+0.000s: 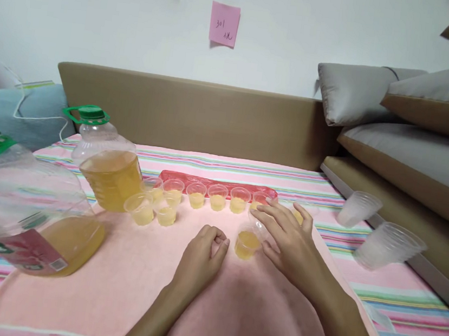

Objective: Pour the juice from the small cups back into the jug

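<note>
My right hand (289,247) reaches over a small clear plastic cup of yellow juice (246,245), with its fingers spread and its thumb near the rim. Under those fingers shows a clear plastic piece (258,225); whether it is a lid or a cup, and whether the hand touches it, I cannot tell. On the cup's other side my left hand (202,257) rests on the pink cloth (122,297), fingers curled, what they hold, if anything, hidden. Behind stand several similar part-filled cups (217,197) in a row, partly covered by my right hand. More cups (141,209) stand at the left.
Two large capped bottles of yellow juice, a near one (76,242) and a farther one (112,176), stand at left. A red plastic package (214,183) lies behind the cups. Two stacks of clear cups (389,247) lie at right, beside piled cushions (422,154).
</note>
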`<state>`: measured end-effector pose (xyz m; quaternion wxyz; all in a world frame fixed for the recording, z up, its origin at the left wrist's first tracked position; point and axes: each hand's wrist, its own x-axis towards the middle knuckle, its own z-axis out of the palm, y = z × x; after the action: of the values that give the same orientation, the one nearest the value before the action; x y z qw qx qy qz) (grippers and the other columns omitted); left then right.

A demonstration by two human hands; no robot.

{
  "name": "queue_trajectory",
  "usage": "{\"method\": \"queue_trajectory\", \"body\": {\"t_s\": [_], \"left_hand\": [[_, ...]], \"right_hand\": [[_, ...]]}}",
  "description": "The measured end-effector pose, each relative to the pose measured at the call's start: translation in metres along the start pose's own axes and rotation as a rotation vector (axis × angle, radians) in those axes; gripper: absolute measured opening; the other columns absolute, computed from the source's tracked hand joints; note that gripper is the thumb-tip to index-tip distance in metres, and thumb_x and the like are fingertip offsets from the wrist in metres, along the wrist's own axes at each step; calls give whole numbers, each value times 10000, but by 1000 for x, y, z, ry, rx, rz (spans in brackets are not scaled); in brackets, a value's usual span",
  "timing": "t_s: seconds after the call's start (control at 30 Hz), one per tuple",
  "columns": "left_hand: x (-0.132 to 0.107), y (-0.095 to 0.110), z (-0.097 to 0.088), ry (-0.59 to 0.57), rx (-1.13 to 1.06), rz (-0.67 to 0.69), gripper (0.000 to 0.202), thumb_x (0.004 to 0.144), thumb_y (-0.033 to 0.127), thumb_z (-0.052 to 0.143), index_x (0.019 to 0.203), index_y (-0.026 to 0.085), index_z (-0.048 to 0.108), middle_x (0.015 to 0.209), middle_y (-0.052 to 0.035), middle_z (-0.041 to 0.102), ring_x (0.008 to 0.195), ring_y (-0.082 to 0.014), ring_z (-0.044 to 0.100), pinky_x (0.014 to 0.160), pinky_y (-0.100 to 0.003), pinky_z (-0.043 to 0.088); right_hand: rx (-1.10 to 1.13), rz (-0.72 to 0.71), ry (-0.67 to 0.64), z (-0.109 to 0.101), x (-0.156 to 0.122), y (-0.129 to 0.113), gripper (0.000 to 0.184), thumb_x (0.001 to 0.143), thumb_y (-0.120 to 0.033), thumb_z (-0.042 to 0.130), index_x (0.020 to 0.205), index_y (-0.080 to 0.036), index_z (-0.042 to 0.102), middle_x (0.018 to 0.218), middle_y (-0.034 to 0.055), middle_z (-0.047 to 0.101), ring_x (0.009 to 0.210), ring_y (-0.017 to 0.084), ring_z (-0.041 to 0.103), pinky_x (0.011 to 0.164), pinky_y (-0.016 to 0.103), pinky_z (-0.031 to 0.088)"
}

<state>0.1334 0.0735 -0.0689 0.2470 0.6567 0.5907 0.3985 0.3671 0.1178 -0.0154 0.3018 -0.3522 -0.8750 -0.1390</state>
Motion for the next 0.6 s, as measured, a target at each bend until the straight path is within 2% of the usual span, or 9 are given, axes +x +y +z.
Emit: {"method": "queue_trajectory", "body": {"t_s": [0.13,0.23,0.33,0.43,0.6], "left_hand": [[-1,-1,0,1,6,1,203,1017,378,522,980,220,643,1000,-75,665,894,-271,618,838,-426,477],[-1,-1,0,-3,9,6,201,1019,375,521,979,219,640,1010,-79,667,915,-274,624,854,-434,485],[-1,0,0,-10,11,13,203,1025,375,519,975,218,637,1013,-83,665,929,-278,631,861,-441,492],[0,0,0,-12,12,19,201,1028,370,518,972,216,633,1021,-89,666,944,-284,642,862,-449,501],[-1,-2,1,-4,11,39,182,1034,353,524,992,215,636,1043,-97,677,985,-294,664,882,-465,533]], "right_hand": [[-48,-36,17,-7,3,-4,551,929,-21,585,1430,-251,583,1420,87,753,1416,304,641,1266,556,203],[-47,-33,-36,-9,3,-6,569,905,-15,580,1423,-251,592,1423,87,753,1403,297,649,1261,556,236],[-13,14,-103,-9,2,-7,598,884,-25,568,1441,-239,583,1438,100,737,1392,294,654,1247,563,281],[-2,69,-106,-11,3,-5,581,900,-117,597,1473,-215,576,1391,144,732,1342,334,673,1217,609,329],[60,172,-147,-13,10,-2,587,910,-220,624,1494,-221,564,1326,149,753,1223,358,725,1077,584,490]]}}
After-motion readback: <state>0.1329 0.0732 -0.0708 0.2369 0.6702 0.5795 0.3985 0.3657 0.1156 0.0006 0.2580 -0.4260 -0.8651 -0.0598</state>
